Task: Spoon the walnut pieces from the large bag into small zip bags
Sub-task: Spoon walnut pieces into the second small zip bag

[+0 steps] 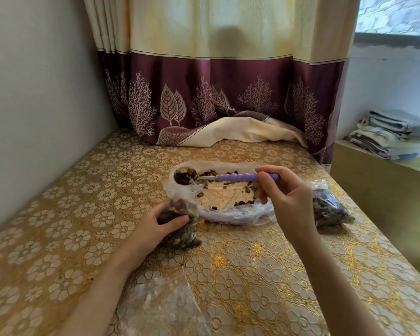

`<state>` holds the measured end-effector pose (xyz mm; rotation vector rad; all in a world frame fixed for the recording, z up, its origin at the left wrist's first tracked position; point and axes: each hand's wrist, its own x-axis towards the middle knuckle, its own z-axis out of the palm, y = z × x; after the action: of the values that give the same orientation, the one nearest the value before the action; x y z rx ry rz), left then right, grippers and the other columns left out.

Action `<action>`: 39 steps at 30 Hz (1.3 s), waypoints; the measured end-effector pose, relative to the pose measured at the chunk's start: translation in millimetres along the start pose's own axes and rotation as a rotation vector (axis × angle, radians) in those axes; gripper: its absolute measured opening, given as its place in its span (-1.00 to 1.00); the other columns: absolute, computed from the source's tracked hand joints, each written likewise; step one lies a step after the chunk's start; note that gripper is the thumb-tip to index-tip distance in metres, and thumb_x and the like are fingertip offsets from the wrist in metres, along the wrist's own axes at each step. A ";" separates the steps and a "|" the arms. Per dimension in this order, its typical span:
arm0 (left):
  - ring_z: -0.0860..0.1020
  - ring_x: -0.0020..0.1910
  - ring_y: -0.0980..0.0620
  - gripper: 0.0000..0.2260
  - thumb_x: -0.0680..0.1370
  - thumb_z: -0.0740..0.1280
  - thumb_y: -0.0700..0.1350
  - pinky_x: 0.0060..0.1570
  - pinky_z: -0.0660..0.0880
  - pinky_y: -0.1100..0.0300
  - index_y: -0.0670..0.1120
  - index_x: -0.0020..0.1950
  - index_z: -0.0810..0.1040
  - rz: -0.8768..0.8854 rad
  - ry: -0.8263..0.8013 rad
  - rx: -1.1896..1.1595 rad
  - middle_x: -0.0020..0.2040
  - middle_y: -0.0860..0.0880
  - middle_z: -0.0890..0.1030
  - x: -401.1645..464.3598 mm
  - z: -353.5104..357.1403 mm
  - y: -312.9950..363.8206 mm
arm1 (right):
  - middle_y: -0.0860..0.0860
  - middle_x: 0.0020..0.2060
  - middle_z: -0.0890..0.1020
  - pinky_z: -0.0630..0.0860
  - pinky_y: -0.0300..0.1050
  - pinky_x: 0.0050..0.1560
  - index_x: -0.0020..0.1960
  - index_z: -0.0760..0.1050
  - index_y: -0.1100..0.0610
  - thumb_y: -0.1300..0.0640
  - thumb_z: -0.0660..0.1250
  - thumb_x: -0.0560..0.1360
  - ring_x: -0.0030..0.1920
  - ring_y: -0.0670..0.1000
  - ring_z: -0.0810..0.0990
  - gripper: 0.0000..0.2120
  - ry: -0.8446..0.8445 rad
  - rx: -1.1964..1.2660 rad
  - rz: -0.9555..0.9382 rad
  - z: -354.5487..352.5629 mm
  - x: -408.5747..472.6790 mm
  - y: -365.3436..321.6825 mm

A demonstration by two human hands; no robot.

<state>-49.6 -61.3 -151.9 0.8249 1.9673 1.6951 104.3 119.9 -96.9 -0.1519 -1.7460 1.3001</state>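
The fingers (261, 174) of the right hand (289, 200) are closed around the rear end of the purple handle of the spoon (228, 177), thumb below and fingertips on top. The spoon lies roughly level, bowl pointing left; the bowl is heaped with walnut pieces (186, 177) and sits above the left rim of the large bag (228, 212).

The fingers (177, 220) of the left hand (155, 229) are clamped on the near small zip bag (180, 226), thumb across its front face. This bag is partly filled with dark pieces, stands on the bench (252, 275) and touches the front left edge of the large bag. Its upper part rises toward the spoon bowl; whether its mouth is open cannot be told.

The large bag lies flat and spread open on the bench between the two hands. Scattered walnut pieces remain along its inner edges; its centre is mostly bare.

A second small zip bag (330, 207), filled, lies on the bench just right of the right hand. A clear plastic bag (160, 304) lies on the bench near the front edge, between the forearms.

A curtain (216, 98) hangs behind the bench, its hem resting on the surface.
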 end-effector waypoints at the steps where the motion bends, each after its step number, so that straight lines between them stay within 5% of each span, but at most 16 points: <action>1: 0.57 -0.16 0.34 -0.76 0.28 0.45 0.04 -0.29 0.42 0.53 0.21 -0.09 0.57 0.003 0.009 -0.005 -0.17 0.24 0.65 0.2 0.1 -0.1 | 0.07 -0.26 0.63 0.52 -0.27 -0.31 -0.05 0.57 0.11 0.32 0.30 0.51 -0.35 -0.06 0.58 -0.85 -0.023 -0.022 -0.022 0.8 -0.7 -0.3; 5: 0.57 -0.09 0.28 -0.64 0.26 0.44 0.06 -0.22 0.44 0.47 0.14 0.05 0.56 0.028 0.040 -0.007 -0.08 0.16 0.65 0.2 0.1 -1.0 | -0.05 -0.29 0.62 0.52 -0.30 -0.29 -0.03 0.56 0.09 0.34 0.31 0.49 -0.34 -0.10 0.60 -0.81 -0.071 -0.060 -0.081 2.9 -1.5 -0.2; 9: 0.56 -0.09 0.27 -0.61 0.26 0.43 0.06 -0.22 0.44 0.46 0.07 0.07 0.56 0.056 0.049 -0.010 -0.04 0.11 0.63 -0.2 1.7 -0.1 | 0.05 -0.25 0.62 0.54 -0.29 -0.26 -0.02 0.55 0.11 0.35 0.31 0.48 -0.31 -0.08 0.62 -0.82 -0.052 -0.035 -0.114 3.1 -0.6 -0.1; 14: 0.59 -0.16 0.27 -0.68 0.23 0.46 0.00 -0.29 0.47 0.46 0.06 -0.05 0.54 0.101 0.164 -0.081 -0.13 0.12 0.64 1.1 4.0 1.6 | 0.00 -0.34 0.63 0.55 -0.28 -0.29 -0.05 0.56 0.13 0.32 0.29 0.51 -0.33 -0.06 0.59 -0.86 0.159 0.109 0.048 -3.4 3.2 11.2; 19: 0.57 0.00 0.00 -0.58 0.32 0.50 -0.12 -0.14 0.52 0.24 -0.26 0.07 0.48 0.123 0.271 -0.063 0.00 -0.15 0.60 5.9 1.8 -3.6 | 0.05 -0.32 0.57 0.50 -0.33 -0.35 -0.03 0.54 0.22 0.28 0.27 0.53 -0.40 -0.17 0.55 -0.92 0.368 -0.029 0.213 -16.0 12.7 39.2; 25: 0.55 -0.08 0.18 -0.56 0.19 0.47 0.06 -0.25 0.48 0.38 -0.07 -0.01 0.51 0.150 0.290 -0.071 -0.02 -0.01 0.60 6.2 2.4 -6.2 | -0.10 -0.38 0.52 0.44 -0.20 -0.30 -0.19 0.48 0.08 0.21 0.29 0.52 -0.32 0.00 0.52 -0.88 0.429 -0.390 0.154 -16.6 31.4 57.3; 33: 0.57 -0.19 0.31 -0.70 0.22 0.48 0.05 -0.31 0.47 0.45 0.06 -0.13 0.51 0.168 0.269 -0.074 -0.20 0.15 0.63 12.4 3.2 -16.6 | -0.23 -0.49 0.44 0.29 -0.52 -0.37 -0.38 0.40 0.01 0.23 0.29 0.52 -0.45 -0.19 0.37 -0.68 0.388 -0.576 0.035 -11.6 54.1 63.4; 39: 0.58 -0.19 0.29 -0.65 0.20 0.47 0.07 -0.30 0.49 0.43 0.03 -0.08 0.51 0.176 0.254 -0.092 -0.19 0.17 0.64 13.1 4.1 -18.9 | -0.06 -0.47 0.49 0.36 -0.23 -0.37 -0.38 0.44 -0.06 0.19 0.23 0.57 -0.36 0.15 0.54 -0.64 0.308 -0.499 0.177 -5.5 58.0 76.0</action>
<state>-59.8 -51.1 -170.2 0.8042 2.0086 2.0657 45.0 190.0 -124.0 -0.7639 -1.7791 0.8773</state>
